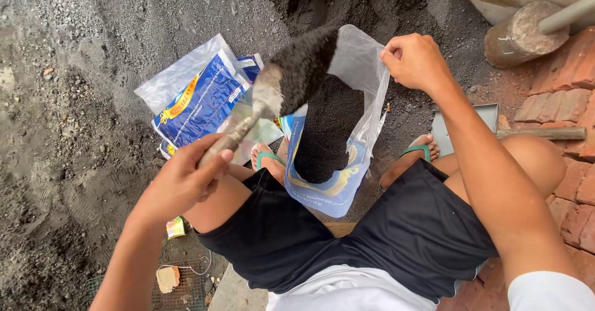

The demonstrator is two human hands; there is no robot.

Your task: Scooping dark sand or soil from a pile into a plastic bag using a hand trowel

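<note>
Squatting view: seen from above, a person in dark shorts and green sandals sits low over a plastic bag [338, 162] stood between the feet at the centre of the frame.
Left hand [186, 177]: closed around the handle of a trowel [291, 75], left of centre, the blade tilted over the bag's mouth and heaped with dark soil.
Right hand [412, 57]: pinched shut on the bag's upper rim, upper right of centre, pulling it up and back, likely so the mouth stays wide under the blade.
Bag: clear at the top, blue and printed lower down, upright and braced by the legs, already dark with soil to well above the middle.
Soil pile [347, 1]: dark and loose, top centre, just behind the bag and within easy reach of the trowel.
Spare bags [198, 97]: flat blue and clear ones lying on the ground, upper left of centre.
Right edge: red bricks [567, 106], and a round block on a pale handle [524, 32] in the upper right corner.
Hard to make out: the bag's base is hidden behind the shorts; the flat grey metal piece by the right foot is half covered; small scraps and a wire mesh at the bottom left are cut off.
</note>
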